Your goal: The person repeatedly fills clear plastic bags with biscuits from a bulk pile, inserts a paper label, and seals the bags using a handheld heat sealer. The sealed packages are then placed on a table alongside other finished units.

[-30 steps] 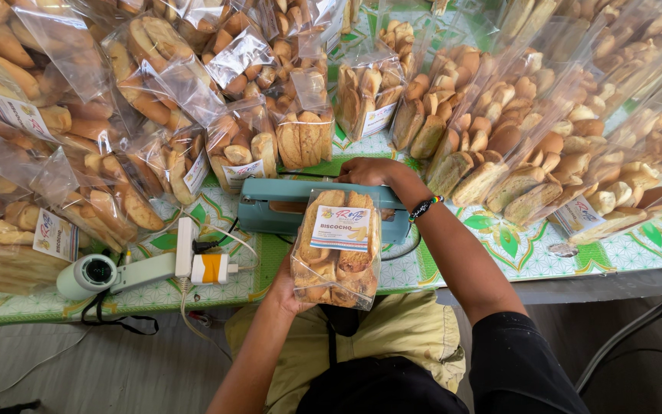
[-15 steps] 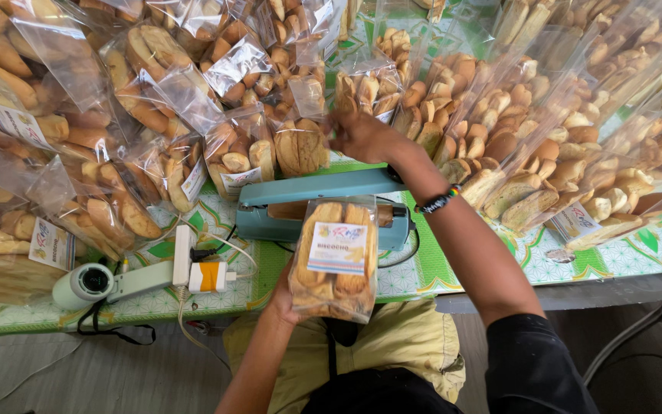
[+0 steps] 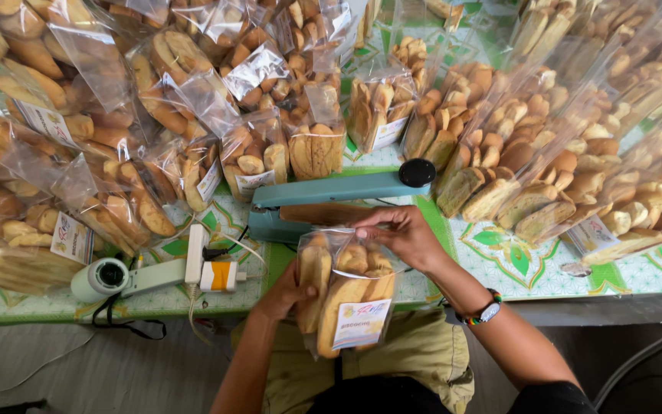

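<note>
A clear plastic bag of bread rusks [image 3: 344, 293] with a white label is held upright just in front of the table edge. My left hand [image 3: 288, 291] grips its left side from below. My right hand [image 3: 397, 232] pinches the bag's open top, close to the teal heat sealer [image 3: 331, 198]. The sealer's arm stands raised, with a black knob [image 3: 417, 172] at its right end.
Many filled bags of rusks [image 3: 116, 146] crowd the table's left and back, and more bags [image 3: 576, 146] lie at the right. A white hair dryer [image 3: 101, 277] and a white power strip [image 3: 196, 254] with cables lie left of the sealer on the green patterned cloth [image 3: 530, 268].
My right hand came off the sealer's arm, which is now raised, and moved down to the bag's top. The bag has dropped lower toward my lap and turned slightly.
</note>
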